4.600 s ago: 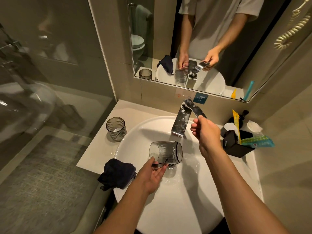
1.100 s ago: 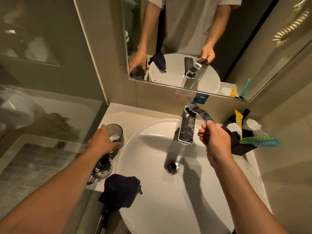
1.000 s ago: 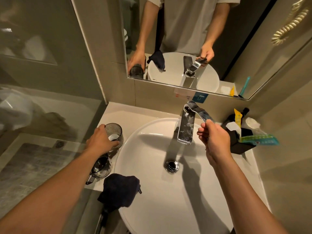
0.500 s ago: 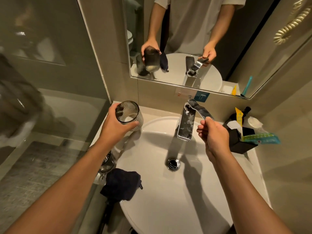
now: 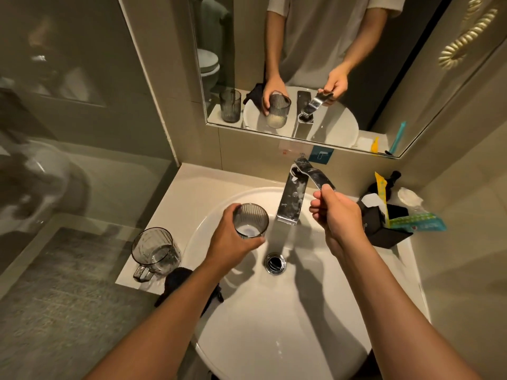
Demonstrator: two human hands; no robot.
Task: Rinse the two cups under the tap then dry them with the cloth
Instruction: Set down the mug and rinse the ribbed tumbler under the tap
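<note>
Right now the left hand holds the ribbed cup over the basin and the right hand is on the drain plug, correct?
Not quite. In the head view the right hand grips the tap lever, not the drain plug. The left hand does hold the ribbed cup over the basin.

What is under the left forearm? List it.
The dark cloth lies under the left forearm at the basin edge, beside the handled cup. Most of the cloth is covered.
</note>
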